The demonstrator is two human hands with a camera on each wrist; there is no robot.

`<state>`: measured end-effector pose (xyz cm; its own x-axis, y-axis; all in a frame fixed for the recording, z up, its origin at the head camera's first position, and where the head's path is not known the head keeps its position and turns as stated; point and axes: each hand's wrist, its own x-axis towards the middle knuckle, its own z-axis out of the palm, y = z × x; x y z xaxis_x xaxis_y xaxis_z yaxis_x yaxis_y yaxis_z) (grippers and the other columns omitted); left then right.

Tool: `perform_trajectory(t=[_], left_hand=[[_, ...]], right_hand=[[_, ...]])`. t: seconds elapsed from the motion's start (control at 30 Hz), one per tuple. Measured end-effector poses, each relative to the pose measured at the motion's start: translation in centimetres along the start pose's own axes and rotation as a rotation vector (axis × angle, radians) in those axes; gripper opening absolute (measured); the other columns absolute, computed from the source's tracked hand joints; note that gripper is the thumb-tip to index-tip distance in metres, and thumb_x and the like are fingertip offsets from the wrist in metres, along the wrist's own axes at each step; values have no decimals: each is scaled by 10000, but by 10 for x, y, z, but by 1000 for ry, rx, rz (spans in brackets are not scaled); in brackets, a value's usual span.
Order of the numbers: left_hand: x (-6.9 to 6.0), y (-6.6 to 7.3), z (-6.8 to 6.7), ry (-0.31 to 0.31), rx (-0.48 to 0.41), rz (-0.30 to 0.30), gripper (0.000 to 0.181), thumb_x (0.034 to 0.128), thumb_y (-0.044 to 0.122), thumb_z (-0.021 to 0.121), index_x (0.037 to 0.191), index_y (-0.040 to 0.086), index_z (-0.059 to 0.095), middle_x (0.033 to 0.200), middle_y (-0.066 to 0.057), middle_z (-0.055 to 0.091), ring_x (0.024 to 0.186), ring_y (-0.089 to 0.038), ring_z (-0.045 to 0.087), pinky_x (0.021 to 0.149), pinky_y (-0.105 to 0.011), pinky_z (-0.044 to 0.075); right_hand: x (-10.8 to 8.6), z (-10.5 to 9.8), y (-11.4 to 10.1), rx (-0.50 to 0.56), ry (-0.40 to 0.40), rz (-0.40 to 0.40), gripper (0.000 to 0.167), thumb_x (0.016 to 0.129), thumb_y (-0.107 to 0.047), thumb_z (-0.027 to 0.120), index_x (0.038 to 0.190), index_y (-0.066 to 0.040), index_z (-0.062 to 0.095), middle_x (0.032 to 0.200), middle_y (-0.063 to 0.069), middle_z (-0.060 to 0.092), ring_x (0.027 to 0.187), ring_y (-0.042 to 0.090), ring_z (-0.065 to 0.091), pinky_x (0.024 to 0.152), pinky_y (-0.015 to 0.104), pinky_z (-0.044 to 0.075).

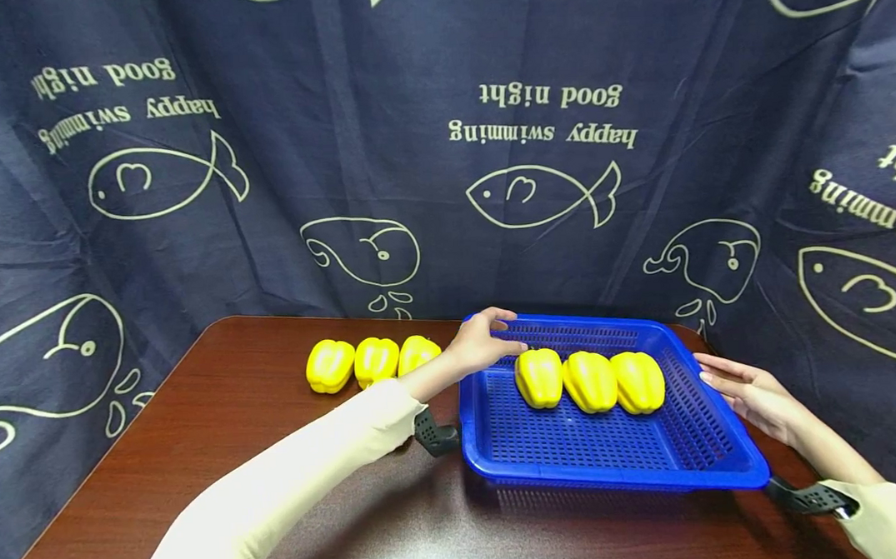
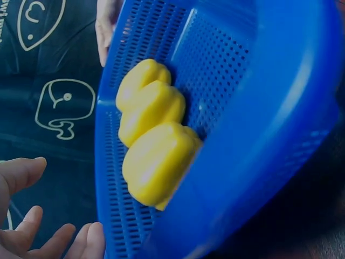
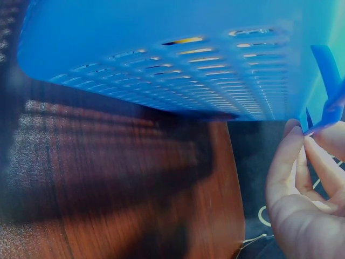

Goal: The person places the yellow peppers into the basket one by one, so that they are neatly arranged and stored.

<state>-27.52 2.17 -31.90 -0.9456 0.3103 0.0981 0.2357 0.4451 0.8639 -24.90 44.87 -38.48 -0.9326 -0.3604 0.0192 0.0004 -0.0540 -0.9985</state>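
A blue perforated plastic basket [image 1: 576, 467] stands at the right of the table with three yellow bell peppers [image 1: 590, 382] lying in a row inside it. My left hand [image 1: 475, 345] is over its far left corner, thumb and fingers spread apart with nothing between them. In the left wrist view, those fingers [image 2: 32, 221] lie beside the basket's far wall. At the opposite side, my right hand [image 1: 761, 399] holds the right rim. The right wrist view has its fingertips [image 3: 294, 132] pinching that rim, thumb partly cut off by the frame edge.
Three more yellow bell peppers [image 1: 376, 362] lie in a row on the brown wooden table [image 1: 272, 379], left of the basket; my left forearm partly covers the rightmost. A dark blue curtain [image 1: 412, 148] with fish drawings hangs right behind the table's back edge.
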Motion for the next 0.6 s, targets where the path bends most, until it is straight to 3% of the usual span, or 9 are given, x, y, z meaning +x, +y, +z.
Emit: perform_trajectory(t=[0.2,0.4,0.6], left_hand=[[-7,-7,-17,74,-17,43,467,810,141,744,1241,43,593,1255,-205,617,1137,-326,619,935,-397,524],[-16,-23,-35,139,-53,34,452,819,137,736,1240,50,597,1247,-212,620,1026,-317,660,871,-371,555],[-27,-39,-53,182,-92,25,451,826,130,720,1255,76,590,1233,-188,625,1033,-309,647,903,-379,542]], right_hand=[[0,0,-2,2,9,10,413,1002,-5,410,1149,-297,663,1096,-144,694,939,74,692,753,228,570],[0,0,-4,-22,26,26,403,1003,-21,421,1137,-313,666,1084,-156,694,923,79,698,746,230,572],[0,2,-4,-51,50,41,398,1003,-34,433,1119,-334,668,1076,-180,688,919,69,696,746,225,571]])
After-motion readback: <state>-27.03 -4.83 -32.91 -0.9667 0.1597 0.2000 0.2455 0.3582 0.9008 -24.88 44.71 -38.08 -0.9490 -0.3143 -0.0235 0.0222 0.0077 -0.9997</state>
